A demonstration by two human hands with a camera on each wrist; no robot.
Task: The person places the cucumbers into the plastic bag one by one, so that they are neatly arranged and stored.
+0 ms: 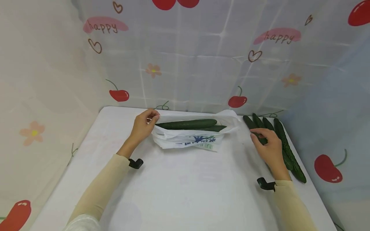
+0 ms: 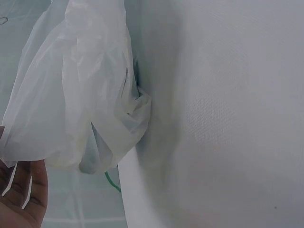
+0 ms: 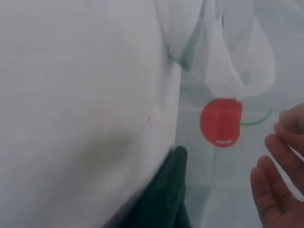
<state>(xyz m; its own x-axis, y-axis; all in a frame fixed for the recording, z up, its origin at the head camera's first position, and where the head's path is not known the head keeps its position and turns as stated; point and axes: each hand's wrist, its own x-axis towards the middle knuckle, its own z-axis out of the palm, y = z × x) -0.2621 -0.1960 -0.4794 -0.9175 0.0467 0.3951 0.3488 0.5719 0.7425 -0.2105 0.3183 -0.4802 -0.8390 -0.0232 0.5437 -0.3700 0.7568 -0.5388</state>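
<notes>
- Bare left hand (image 1: 142,124), cream sleeve: thumb and fingers pinched the left end of a thin white plastic carrier bag with dark printing (image 1: 173,141), presumably to steady the limp film and spread its mouth.
- The bag: it lay lengthwise on the white tabletop (image 1: 185,189), mouth gaping upward; that low lie probably suited long contents.
- Two long dark green cucumbers (image 1: 188,124) in view inside it: they lay along the bag's length, one partly behind the front edge, likely because they fitted flat that way.
- Bare right hand (image 1: 270,147), cream sleeve: fingers loosely bent, nothing grasped, poised over the loose group at its right; contact could not be told.
- Four loose dark green cucumbers (image 1: 290,150) visible: side by side near the tabletop's right edge, apart from the bag, apparently grouped within the right hand's reach.
</notes>
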